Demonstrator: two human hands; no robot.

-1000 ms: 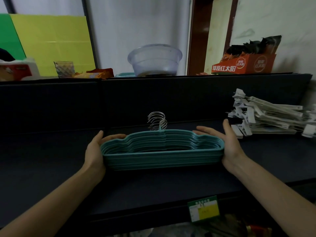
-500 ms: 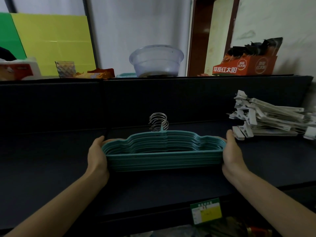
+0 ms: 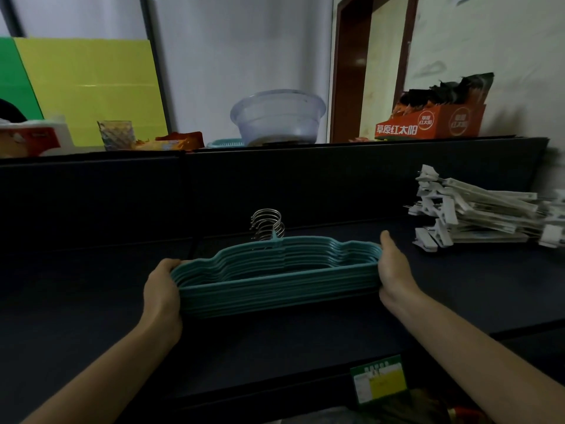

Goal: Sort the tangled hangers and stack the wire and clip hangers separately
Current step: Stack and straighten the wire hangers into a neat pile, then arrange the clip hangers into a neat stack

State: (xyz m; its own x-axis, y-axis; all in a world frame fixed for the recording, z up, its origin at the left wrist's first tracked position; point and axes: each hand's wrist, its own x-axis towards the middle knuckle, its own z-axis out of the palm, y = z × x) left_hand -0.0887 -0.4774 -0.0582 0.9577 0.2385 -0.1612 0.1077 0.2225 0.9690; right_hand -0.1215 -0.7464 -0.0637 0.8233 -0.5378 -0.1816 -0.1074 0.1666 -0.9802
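Observation:
A stack of teal wire hangers (image 3: 275,289) lies flat on the dark shelf (image 3: 305,350), its metal hooks (image 3: 266,223) pointing toward the back wall. My left hand (image 3: 163,293) grips the stack's left end, fingers curled over its edge. My right hand (image 3: 393,272) presses against the stack's right end with the thumb up. A separate pile of white clip hangers (image 3: 477,214) rests at the right of the shelf, apart from both hands.
A dark back panel (image 3: 275,185) rises behind the shelf. On top of it stand a clear plastic bowl (image 3: 276,117), a glass cup (image 3: 116,134), snack packets and an orange carton (image 3: 428,125). A green-yellow price label (image 3: 379,379) hangs at the front edge.
Both hands have closed in on the ends of the teal stack; the fingers that lay open along its far side now wrap or press against it. The stack has barely shifted.

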